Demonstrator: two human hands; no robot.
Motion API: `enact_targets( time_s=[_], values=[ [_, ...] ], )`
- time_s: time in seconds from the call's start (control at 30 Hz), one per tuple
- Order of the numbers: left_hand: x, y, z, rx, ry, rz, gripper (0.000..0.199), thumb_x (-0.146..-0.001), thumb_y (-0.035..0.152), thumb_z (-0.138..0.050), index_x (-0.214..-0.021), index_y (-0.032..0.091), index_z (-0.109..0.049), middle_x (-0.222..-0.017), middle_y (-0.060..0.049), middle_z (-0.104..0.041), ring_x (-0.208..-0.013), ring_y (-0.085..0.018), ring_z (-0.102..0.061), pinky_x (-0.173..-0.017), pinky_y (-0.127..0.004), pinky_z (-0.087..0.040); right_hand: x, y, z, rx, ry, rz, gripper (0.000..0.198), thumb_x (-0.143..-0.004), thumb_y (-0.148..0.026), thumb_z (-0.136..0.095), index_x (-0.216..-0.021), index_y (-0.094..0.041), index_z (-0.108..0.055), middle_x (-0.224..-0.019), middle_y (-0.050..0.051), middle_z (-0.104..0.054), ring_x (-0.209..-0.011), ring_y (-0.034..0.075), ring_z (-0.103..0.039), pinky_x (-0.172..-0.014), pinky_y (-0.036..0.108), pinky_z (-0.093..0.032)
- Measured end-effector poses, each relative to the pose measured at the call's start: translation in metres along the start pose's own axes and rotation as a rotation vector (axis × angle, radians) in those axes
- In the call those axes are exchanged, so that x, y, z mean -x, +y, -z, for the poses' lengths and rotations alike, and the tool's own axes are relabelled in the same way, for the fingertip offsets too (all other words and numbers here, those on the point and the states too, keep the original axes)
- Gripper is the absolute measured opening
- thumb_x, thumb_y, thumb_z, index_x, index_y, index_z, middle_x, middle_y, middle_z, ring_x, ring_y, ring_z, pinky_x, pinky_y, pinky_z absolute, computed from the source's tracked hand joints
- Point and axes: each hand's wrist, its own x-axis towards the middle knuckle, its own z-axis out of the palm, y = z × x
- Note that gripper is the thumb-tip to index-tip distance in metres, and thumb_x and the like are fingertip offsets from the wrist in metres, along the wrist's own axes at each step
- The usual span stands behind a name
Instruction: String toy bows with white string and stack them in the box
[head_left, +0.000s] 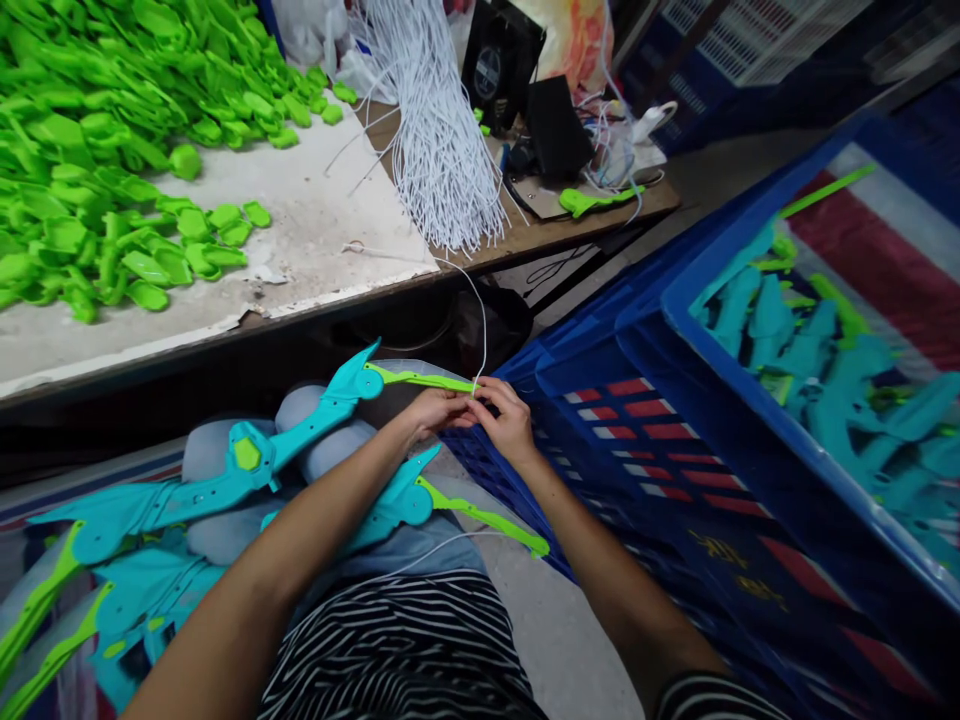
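Note:
A turquoise toy bow (311,425) with lime-green limbs lies across my knees. My left hand (441,412) is closed round the tip of its right green limb (424,378). Against that tip, the fingers of my right hand (507,420) pinch a thin white cord (484,325), which runs up to the table edge. The exact knot or slot between my fingertips is hidden. Below my left forearm, a second toy bow (394,505) rests on my lap, partly covered by the arm; a white cord trails near its limb.
Lime-green plastic parts (90,150) are heaped on the table (300,205). A bundle of white cords (446,150) hangs near a small black fan (499,65). To my right stands a blue crate (637,340) with turquoise bow parts (840,390) in its top.

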Motion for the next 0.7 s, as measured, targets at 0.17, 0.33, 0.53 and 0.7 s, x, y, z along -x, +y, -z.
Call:
enact_targets(
  time_s=[0.17, 0.33, 0.53, 0.7],
  values=[
    [0.029, 0.004, 0.016, -0.121, 0.083, -0.010, 0.023, -0.083, 0.010, -0.057, -0.060, 0.012, -0.054, -0.050, -0.001, -0.059, -0.043, -0.007, -0.053, -0.050, -0.018, -0.045, 0.003, 0.003, 0.002, 0.021, 0.005, -0.072, 0.019, -0.084, -0.034, -0.057, -0.099, -0.022, -0.060, -0.101, 0.008, -0.068, -0.081, 0.019, -0.062, -0.075, 0.035, -0.052],
    [0.146, 0.009, 0.078, -0.159, 0.234, -0.229, 0.018, -0.074, 0.032, -0.068, -0.073, 0.014, -0.064, -0.085, -0.008, -0.072, -0.078, -0.018, -0.066, -0.068, -0.028, -0.054, 0.007, 0.003, 0.002, 0.001, 0.029, -0.103, 0.051, -0.083, -0.038, -0.059, -0.130, -0.022, -0.046, -0.103, 0.007, -0.069, -0.075, 0.017, -0.062, -0.075, 0.034, -0.053],
    [0.297, -0.008, 0.130, 0.339, 0.712, -0.539, 0.012, -0.070, 0.027, -0.062, -0.059, 0.021, -0.061, -0.083, 0.000, -0.073, -0.096, -0.024, -0.064, -0.088, -0.039, -0.053, 0.003, -0.002, 0.005, 0.014, 0.016, -0.084, 0.062, -0.082, -0.041, -0.059, -0.138, -0.022, -0.039, -0.103, 0.007, -0.069, -0.074, 0.018, -0.063, -0.076, 0.034, -0.053],
    [0.349, -0.031, 0.123, 0.713, 0.880, -0.848, 0.022, -0.074, 0.015, -0.048, -0.053, 0.020, -0.046, -0.046, 0.008, -0.048, -0.053, -0.007, -0.050, -0.076, -0.027, -0.056, 0.002, -0.001, 0.010, 0.085, -0.049, -0.041, 0.063, -0.083, -0.046, -0.056, -0.138, -0.021, -0.039, -0.102, 0.007, -0.069, -0.070, 0.018, -0.064, -0.072, 0.034, -0.054]
  ],
)
